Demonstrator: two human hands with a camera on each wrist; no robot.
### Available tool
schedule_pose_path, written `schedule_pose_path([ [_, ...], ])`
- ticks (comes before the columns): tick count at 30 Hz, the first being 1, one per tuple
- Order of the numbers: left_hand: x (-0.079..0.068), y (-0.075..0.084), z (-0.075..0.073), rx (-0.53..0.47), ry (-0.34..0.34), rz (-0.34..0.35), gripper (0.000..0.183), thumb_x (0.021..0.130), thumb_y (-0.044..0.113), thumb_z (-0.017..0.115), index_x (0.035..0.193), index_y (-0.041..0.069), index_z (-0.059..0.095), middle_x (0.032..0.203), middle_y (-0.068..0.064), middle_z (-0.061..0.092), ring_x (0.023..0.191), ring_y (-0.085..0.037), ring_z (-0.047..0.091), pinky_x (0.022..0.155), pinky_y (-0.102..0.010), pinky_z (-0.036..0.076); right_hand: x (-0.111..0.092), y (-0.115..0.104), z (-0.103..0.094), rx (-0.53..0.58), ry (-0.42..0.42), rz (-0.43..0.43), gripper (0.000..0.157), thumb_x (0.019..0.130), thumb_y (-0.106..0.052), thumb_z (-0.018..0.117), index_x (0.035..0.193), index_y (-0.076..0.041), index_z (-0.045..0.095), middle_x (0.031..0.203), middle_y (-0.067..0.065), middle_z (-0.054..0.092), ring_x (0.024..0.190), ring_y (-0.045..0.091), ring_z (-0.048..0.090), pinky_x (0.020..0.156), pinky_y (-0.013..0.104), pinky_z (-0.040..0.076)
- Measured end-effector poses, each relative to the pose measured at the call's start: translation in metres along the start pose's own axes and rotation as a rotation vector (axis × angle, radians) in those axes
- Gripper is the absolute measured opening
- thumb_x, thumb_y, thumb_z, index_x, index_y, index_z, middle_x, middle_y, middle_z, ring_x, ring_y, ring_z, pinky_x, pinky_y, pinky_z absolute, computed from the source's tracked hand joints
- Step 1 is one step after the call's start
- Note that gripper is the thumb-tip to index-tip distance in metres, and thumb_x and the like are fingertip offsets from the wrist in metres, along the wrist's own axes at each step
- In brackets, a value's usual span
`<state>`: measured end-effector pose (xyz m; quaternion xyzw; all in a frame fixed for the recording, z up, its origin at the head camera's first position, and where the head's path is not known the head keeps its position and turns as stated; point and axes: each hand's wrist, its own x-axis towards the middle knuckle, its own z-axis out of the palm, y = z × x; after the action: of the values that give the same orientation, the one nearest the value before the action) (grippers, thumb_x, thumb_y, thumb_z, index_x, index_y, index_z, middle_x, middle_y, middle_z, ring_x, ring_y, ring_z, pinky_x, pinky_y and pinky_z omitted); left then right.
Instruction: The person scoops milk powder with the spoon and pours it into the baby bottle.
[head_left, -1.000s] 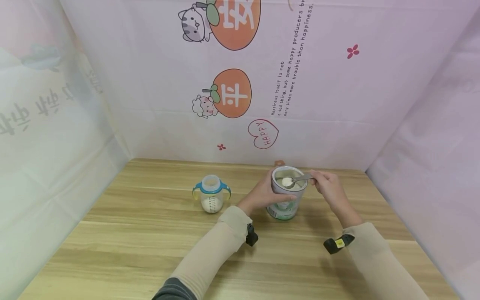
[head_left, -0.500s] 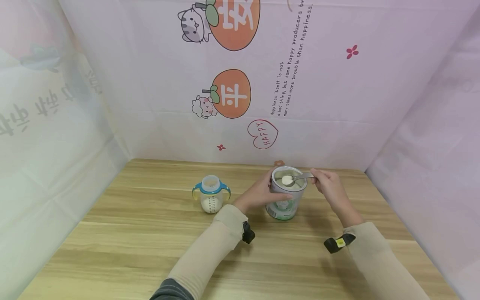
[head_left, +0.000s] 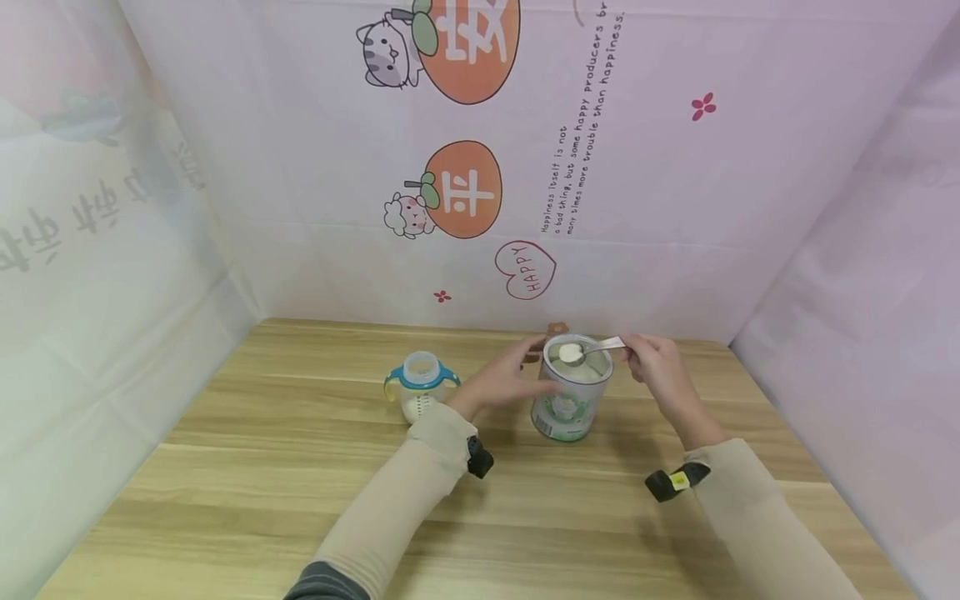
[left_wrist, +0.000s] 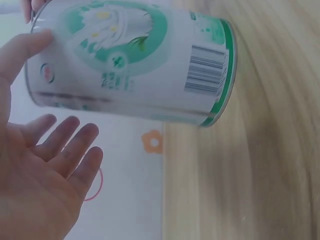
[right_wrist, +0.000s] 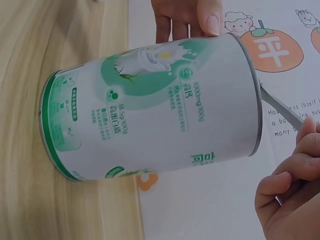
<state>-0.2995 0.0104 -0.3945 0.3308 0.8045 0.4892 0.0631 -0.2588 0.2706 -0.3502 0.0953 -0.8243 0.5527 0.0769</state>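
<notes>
Nearest you, your left sleeve [head_left: 408,483] and right sleeve [head_left: 757,500] reach in over the wooden table [head_left: 300,492], each with a black wrist device, the left one [head_left: 480,457] and the right one [head_left: 677,482]. Your left hand [head_left: 501,382] is beside the can [head_left: 570,408], fingers apart and relaxed, not wrapped around it; whether the thumb touches the wall you cannot tell. Your right hand [head_left: 660,367] pinches the end of a metal spoon [head_left: 606,343] between thumb and curled fingers.

The step in hand looks like lifting a scoop of white powder [head_left: 571,353] from the can. The next move seems to call for a level spoon and a clean pass over the rim, since the heap could spill if you tip it. The left hand's loose pose would leave the can unsteadied if the spoon knocks it.

The can stands upright on the table, white with green artwork, a green band round its foot and a barcode low on one side. Its top is uncovered, with the spoon's bowl at the mouth; contact with the rim is unclear. Off to the left is a two-handled bottle [head_left: 414,403] with a blue collar, lidless, white contents low inside, partly hidden by your left wrist. Behind everything hangs a printed cloth [head_left: 637,275].
</notes>
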Motion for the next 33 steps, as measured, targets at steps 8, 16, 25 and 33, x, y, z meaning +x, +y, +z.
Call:
schedule_pose_path([
  [8,-0.011,0.005,-0.018,0.036,0.018,-0.042,0.072,0.091,0.040,0.074,0.151,0.016,0.043,0.150,-0.003,0.047,0.136,-0.023,0.045,0.110,-0.045,0.038,0.003,-0.010,0.007,0.001,-0.013,-0.015,0.045,0.108,-0.030,0.045,0.087,0.009,0.055,0.055,-0.004,0.036,0.052,0.014,0.032,0.054,0.029,0.033],
  [16,-0.020,0.010,-0.039,0.097,0.050,0.000,0.064,0.094,0.036,0.072,0.149,0.018,0.046,0.148,-0.004,0.049,0.137,-0.021,0.043,0.112,-0.043,0.035,0.008,-0.021,0.020,0.038,-0.052,-0.039,0.050,0.108,-0.035,0.044,0.086,0.010,0.050,0.056,-0.003,0.033,0.055,0.019,0.033,0.056,0.030,0.036],
  [25,-0.038,0.015,-0.062,0.144,0.096,0.005,0.061,0.094,0.038,0.071,0.148,0.020,0.048,0.144,0.000,0.052,0.135,-0.019,0.043,0.110,-0.043,0.037,0.014,-0.032,0.037,0.063,-0.069,-0.027,0.046,0.107,-0.037,0.046,0.084,0.002,0.054,0.058,-0.003,0.036,0.054,0.015,0.033,0.054,0.030,0.034],
  [33,-0.058,0.011,-0.081,0.154,0.138,-0.014,0.060,0.095,0.038,0.071,0.147,0.019,0.048,0.145,-0.001,0.052,0.136,-0.020,0.043,0.110,-0.047,0.037,0.015,-0.039,0.055,0.079,-0.096,-0.052,0.042,0.108,-0.034,0.045,0.082,-0.001,0.055,0.059,0.001,0.038,0.055,0.016,0.036,0.054,0.029,0.035],
])
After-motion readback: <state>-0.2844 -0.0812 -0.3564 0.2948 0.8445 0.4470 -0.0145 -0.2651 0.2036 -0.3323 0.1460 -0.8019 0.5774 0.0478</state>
